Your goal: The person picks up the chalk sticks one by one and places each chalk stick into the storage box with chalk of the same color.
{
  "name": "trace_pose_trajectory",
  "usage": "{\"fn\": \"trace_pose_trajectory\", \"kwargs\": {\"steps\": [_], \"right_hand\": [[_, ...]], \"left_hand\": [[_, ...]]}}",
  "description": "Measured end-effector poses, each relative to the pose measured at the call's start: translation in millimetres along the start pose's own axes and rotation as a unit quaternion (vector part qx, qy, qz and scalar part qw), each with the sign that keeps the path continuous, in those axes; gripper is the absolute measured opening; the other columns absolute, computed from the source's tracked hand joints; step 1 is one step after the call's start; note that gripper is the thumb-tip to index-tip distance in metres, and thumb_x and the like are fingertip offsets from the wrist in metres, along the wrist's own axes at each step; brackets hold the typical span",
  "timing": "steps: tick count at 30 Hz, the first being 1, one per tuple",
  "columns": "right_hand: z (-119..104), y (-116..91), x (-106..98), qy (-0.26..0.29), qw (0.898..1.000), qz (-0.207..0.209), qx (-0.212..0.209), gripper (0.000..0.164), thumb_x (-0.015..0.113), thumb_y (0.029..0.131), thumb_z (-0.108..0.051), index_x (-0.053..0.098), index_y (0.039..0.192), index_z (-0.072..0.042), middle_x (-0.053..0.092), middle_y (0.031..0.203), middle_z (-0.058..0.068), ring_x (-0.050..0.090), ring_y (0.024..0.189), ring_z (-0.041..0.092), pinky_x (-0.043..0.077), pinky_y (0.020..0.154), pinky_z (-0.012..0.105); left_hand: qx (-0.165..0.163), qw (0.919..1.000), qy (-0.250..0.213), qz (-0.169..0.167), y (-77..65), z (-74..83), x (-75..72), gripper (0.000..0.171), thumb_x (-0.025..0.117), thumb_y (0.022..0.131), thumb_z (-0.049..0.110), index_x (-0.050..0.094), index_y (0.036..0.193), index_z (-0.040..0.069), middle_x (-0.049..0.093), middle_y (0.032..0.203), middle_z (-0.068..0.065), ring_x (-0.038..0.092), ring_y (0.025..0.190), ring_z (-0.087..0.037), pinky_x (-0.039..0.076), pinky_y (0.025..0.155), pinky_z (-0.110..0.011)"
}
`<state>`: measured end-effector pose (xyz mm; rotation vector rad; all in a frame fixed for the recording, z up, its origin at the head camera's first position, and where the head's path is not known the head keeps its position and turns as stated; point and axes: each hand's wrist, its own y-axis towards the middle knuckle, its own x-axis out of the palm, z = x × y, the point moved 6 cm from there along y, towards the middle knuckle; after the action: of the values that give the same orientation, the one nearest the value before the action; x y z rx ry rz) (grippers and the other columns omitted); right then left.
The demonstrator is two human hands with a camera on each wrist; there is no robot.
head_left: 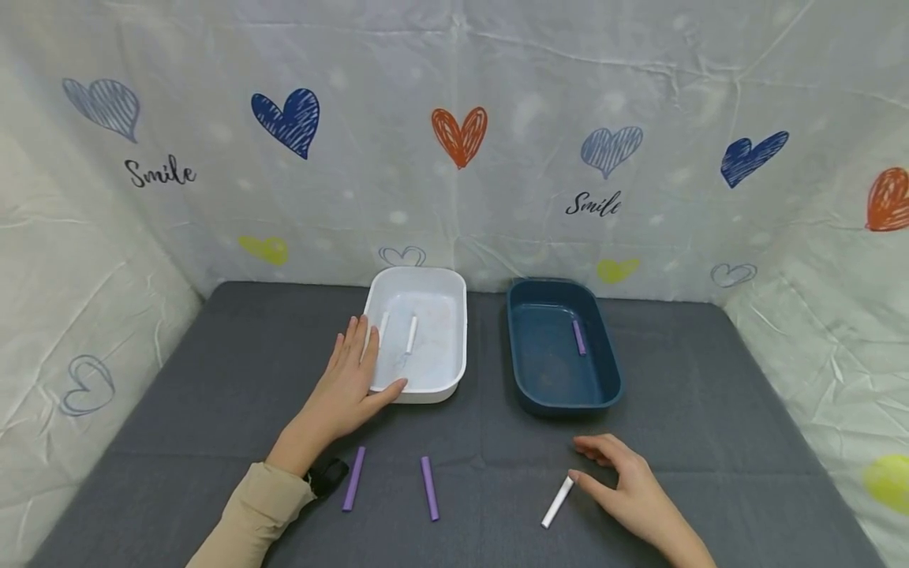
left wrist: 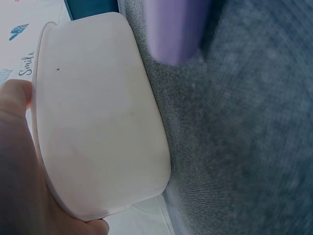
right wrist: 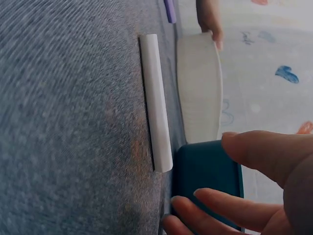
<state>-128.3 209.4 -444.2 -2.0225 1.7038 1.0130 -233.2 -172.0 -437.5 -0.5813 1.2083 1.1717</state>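
white stick (head_left: 557, 502) is lying toward the front edge of the desk (head_left: 682, 394), and the right hand (head_left: 626, 483) is just beside it, thumb and fingers apart, nothing gripped. left hand (head_left: 346, 388) is resting on the rim of the white tray (head_left: 438, 347) near the back edge, fingers straight, thumb spread away. blue tray (head_left: 554, 371) sits to its right.

Wht tray (head_left: 436, 364) at L hand (head_left: 346, 388) has wht sticks (head_left: 411, 335) in it, dk teal tray (head_left: 545, 347) past R hand (head_left: 628, 483) a purple stick (head_left: 578, 338), w/ purple sticks (head_left: 429, 489) this side of L hand, loose wht stick (head_left: 557, 503) by R hand, gry cloth (head_left: 490, 442) below, + pale backdrop (head_left: 383, 189) beyond both w/ blue, orange & yellow hearts (head_left: 461, 140), blk lettering (head_left: 593, 205)
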Motion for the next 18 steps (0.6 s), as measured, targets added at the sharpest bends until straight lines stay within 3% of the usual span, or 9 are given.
{"fn": "trace_pose_trajectory", "kwargs": {"steps": [8, 13, 18], "right_hand": [[1.0, -4.7, 5.1, -0.039, 0.997, -0.063, 0.028, 0.045, 0.078, 0.086, -0.041, 0.068, 0.120, -0.014, 0.061, 0.105, -0.011, 0.057, 0.099, 0.012, 0.051, 0.086, 0.033], [-4.5, -9.2, 11.5, -0.065, 0.990, -0.117, 0.044, 0.071, 0.078, 0.078, -0.057, 0.061, 0.130, -0.012, 0.053, 0.113, -0.009, 0.046, 0.105, 0.015, 0.047, 0.089, 0.039], [-9.4, -10.6, 19.0, -0.090, 0.982, -0.148, 0.071, 0.092, 0.080, 0.070, -0.063, 0.055, 0.138, -0.007, 0.048, 0.117, -0.005, 0.040, 0.106, 0.015, 0.046, 0.090, 0.046]], "left_hand": [[0.001, 1.0000, -0.004, 0.004, 0.0, 2.6, -2.4, 0.096, 0.052, 0.097, 0.057, 0.017, 0.152, -0.013, -0.001, 0.161, -0.029, -0.007, 0.150, -0.040, 0.004, 0.119, -0.057], [-0.004, 1.0000, -0.004, -0.007, 0.0, 2.6, -2.4, 0.097, 0.052, 0.097, 0.058, 0.016, 0.153, -0.012, -0.003, 0.162, -0.028, -0.010, 0.150, -0.038, 0.004, 0.119, -0.057], [-0.003, 1.0000, -0.006, -0.006, 0.1, 2.0, -2.4, 0.097, 0.051, 0.097, 0.059, 0.016, 0.153, -0.012, -0.004, 0.162, -0.028, -0.011, 0.150, -0.038, 0.003, 0.119, -0.057]]}}
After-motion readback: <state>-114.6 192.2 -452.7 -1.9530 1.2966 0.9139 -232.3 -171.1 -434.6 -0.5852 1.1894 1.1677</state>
